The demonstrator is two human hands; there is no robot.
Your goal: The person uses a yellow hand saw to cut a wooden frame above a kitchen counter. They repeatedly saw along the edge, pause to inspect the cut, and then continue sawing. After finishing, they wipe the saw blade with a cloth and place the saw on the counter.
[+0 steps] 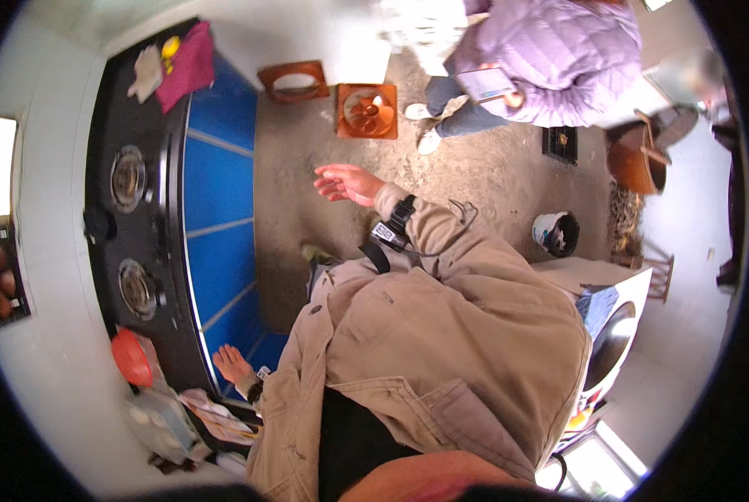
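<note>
My right hand reaches out over the concrete floor with its fingers stretched and nothing in it. A black strap with a small device and a cable sits on that wrist. My left hand is open and empty, beside the blue cabinet fronts under the black counter. Two round stove burners, a farther one and a nearer one, are set in the counter. Close to the left hand, a red bowl stands at the counter's near end. Whether the left fingers touch the cabinet, I cannot tell.
Ahead stand an orange square unit with a fan-like round middle and an orange frame. A person in a purple padded jacket holds a tablet. Rightward are a bucket and a wooden tub. A magenta cloth lies on the counter.
</note>
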